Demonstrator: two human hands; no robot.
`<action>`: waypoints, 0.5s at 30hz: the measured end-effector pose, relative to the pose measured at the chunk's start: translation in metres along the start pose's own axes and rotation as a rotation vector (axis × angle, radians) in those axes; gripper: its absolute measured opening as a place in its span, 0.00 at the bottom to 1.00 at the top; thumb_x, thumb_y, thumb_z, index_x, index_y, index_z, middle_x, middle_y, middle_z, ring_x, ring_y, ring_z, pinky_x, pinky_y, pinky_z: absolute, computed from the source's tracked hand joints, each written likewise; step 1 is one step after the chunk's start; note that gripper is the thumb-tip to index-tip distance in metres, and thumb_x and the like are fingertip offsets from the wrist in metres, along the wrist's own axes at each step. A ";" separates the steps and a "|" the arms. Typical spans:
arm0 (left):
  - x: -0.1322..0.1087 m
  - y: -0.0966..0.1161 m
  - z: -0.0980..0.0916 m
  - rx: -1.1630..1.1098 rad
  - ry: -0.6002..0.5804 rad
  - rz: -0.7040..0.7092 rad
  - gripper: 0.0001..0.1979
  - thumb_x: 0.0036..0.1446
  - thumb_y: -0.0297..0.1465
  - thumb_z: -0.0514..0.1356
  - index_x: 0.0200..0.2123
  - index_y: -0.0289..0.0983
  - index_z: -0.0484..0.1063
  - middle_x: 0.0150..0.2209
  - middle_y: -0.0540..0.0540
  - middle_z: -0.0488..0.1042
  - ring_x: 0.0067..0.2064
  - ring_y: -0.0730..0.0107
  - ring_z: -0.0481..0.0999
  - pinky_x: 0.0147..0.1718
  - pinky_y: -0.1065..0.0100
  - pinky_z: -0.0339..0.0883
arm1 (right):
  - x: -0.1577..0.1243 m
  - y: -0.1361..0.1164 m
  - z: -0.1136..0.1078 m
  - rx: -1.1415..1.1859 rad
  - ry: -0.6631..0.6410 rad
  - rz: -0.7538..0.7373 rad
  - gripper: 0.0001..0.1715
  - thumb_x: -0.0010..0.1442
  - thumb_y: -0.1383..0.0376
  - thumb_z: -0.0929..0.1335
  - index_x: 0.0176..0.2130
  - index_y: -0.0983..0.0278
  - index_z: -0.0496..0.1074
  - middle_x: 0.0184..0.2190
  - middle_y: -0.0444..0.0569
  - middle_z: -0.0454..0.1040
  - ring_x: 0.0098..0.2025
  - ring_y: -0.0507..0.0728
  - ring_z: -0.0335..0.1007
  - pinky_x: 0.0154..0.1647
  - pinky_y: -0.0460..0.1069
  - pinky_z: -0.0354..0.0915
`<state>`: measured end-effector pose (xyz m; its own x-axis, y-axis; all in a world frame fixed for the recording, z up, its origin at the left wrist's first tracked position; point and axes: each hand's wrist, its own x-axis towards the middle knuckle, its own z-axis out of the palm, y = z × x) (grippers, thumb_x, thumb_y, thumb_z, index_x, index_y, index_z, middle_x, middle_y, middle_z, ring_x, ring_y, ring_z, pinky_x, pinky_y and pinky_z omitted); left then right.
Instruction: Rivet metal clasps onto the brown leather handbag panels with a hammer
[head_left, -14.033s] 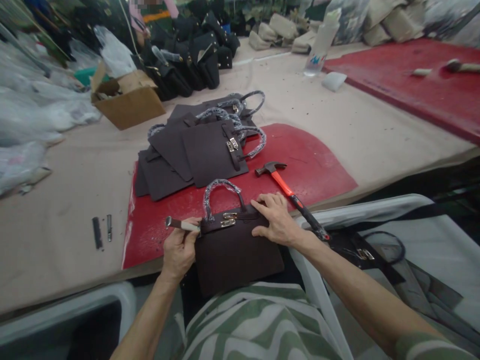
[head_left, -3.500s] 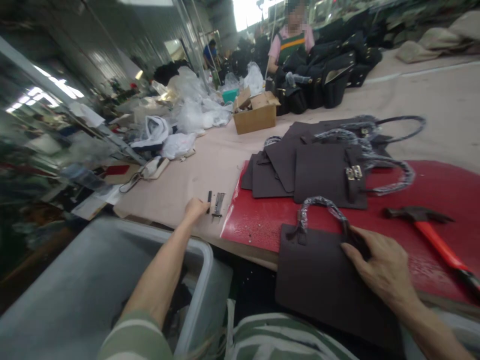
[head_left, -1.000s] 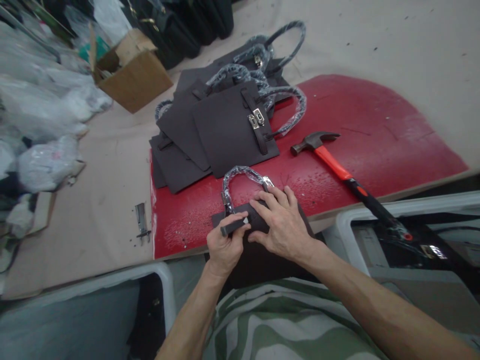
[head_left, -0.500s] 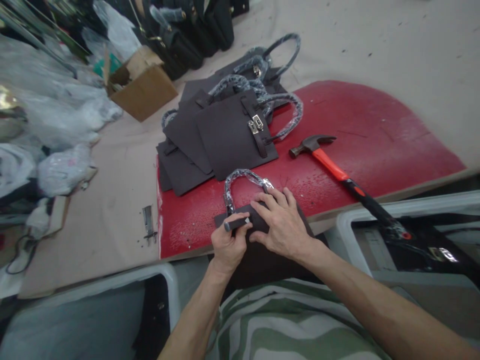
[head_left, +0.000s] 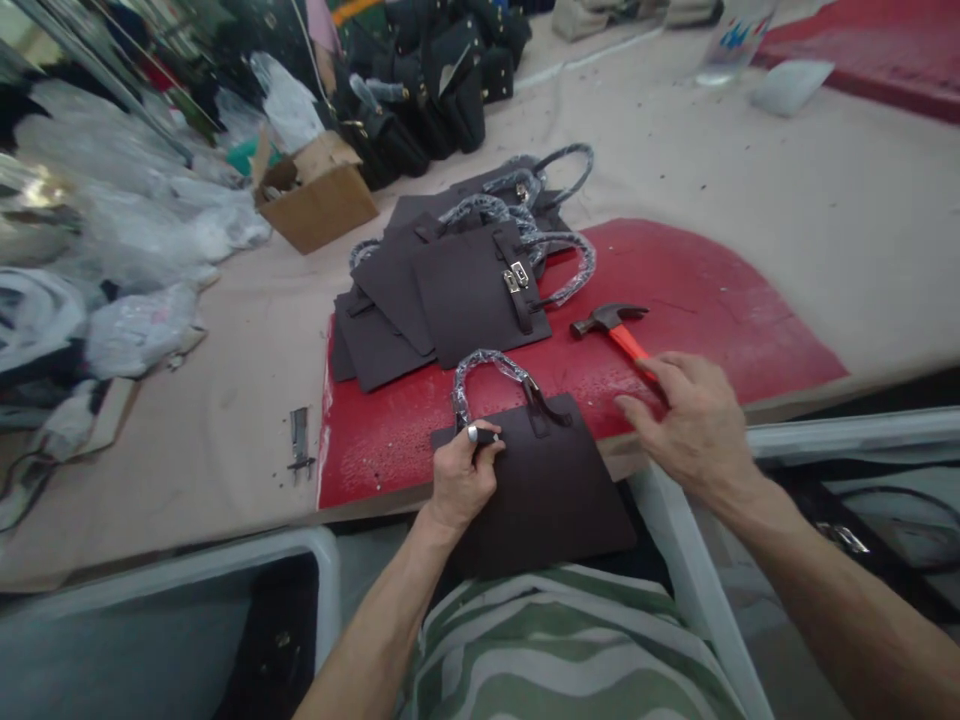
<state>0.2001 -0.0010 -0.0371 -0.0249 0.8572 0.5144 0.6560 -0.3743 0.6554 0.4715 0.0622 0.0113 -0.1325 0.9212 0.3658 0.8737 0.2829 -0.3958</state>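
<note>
My left hand (head_left: 463,478) pinches a short dark metal punch (head_left: 484,436) with a shiny round end. It rests by the top edge of a dark brown bag panel (head_left: 555,490), near the base of a plastic-wrapped handle (head_left: 484,358). This panel lies partly on the red board and partly over my lap. My right hand (head_left: 694,425) is over the grip of a claw hammer (head_left: 626,340) with a red and black handle. Its thumb stands apart from the fingers, and the hand hides the lower grip.
Several brown bag panels (head_left: 472,290) with wrapped handles and metal locks are piled on the red board (head_left: 697,290). To the left lie a cardboard box (head_left: 319,205), plastic bags (head_left: 142,325) and a small metal part (head_left: 298,435). Pale bins (head_left: 326,570) stand at the table's front edge.
My right hand has left the panel and moved right to the hammer's handle. My left hand stays on the panel, with the punch tilted differently. The view has shifted upward.
</note>
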 end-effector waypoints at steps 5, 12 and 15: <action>0.001 0.000 0.001 -0.025 -0.007 -0.016 0.06 0.62 0.26 0.59 0.41 0.39 0.74 0.36 0.46 0.81 0.37 0.67 0.83 0.39 0.70 0.76 | 0.015 0.036 -0.012 0.040 -0.282 0.357 0.04 0.52 0.64 0.69 0.30 0.63 0.71 0.28 0.53 0.70 0.33 0.62 0.68 0.37 0.56 0.66; -0.001 -0.001 0.008 -0.035 0.017 -0.032 0.07 0.59 0.23 0.60 0.40 0.39 0.73 0.34 0.47 0.80 0.36 0.66 0.82 0.37 0.70 0.75 | 0.045 -0.006 -0.035 0.563 -0.559 0.463 0.12 0.57 0.60 0.63 0.24 0.59 0.63 0.16 0.40 0.60 0.16 0.50 0.53 0.15 0.46 0.57; -0.001 -0.003 0.010 -0.044 0.015 -0.023 0.08 0.59 0.22 0.60 0.41 0.39 0.73 0.35 0.47 0.80 0.37 0.65 0.82 0.38 0.70 0.75 | 0.033 -0.034 -0.057 0.699 -0.423 0.457 0.15 0.64 0.55 0.60 0.28 0.58 0.59 0.18 0.38 0.57 0.15 0.49 0.50 0.14 0.45 0.52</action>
<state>0.2054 0.0025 -0.0450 -0.0516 0.8603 0.5071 0.6214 -0.3698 0.6907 0.4638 0.0677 0.0850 -0.1252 0.9645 -0.2325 0.4215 -0.1605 -0.8925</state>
